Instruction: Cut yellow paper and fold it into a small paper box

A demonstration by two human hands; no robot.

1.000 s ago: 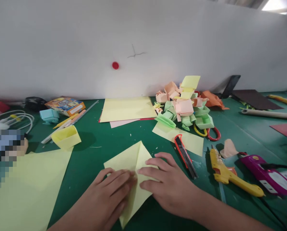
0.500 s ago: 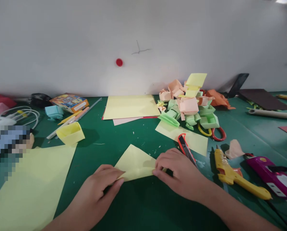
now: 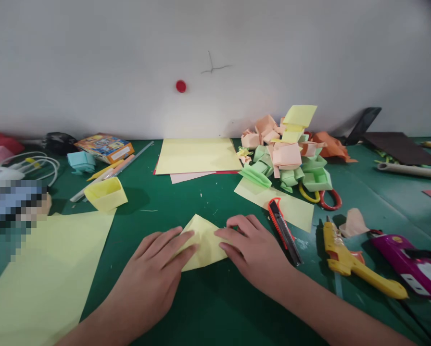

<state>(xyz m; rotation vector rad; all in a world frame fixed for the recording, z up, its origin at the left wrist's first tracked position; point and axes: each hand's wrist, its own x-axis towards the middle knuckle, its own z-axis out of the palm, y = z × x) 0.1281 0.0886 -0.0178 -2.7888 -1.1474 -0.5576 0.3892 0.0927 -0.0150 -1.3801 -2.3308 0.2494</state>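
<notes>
A small folded sheet of yellow paper [image 3: 205,246] lies on the green tabletop between my hands, its point facing away from me. My left hand [image 3: 158,269] rests on the paper's left side with the fingers stretched out flat. At the right side, my right hand [image 3: 253,252] touches the paper with its fingertips, fingers bent a little and apart, gripping nothing. The paper's side corners are hidden under my fingers. Just beyond my right hand lies a red and black utility knife [image 3: 283,230].
A large yellow sheet [image 3: 57,269] covers the left front. Folded paper pieces [image 3: 287,156] are heaped at the back right, near scissors [image 3: 330,199]. A yellow glue gun [image 3: 345,259] and a purple device [image 3: 406,262] lie right. More sheets [image 3: 197,156] are by the wall.
Both hands have let go of the paper's near edge and moved onto its sides. My left fingers have spread flat. The paper's near edge now lies lower on the table.
</notes>
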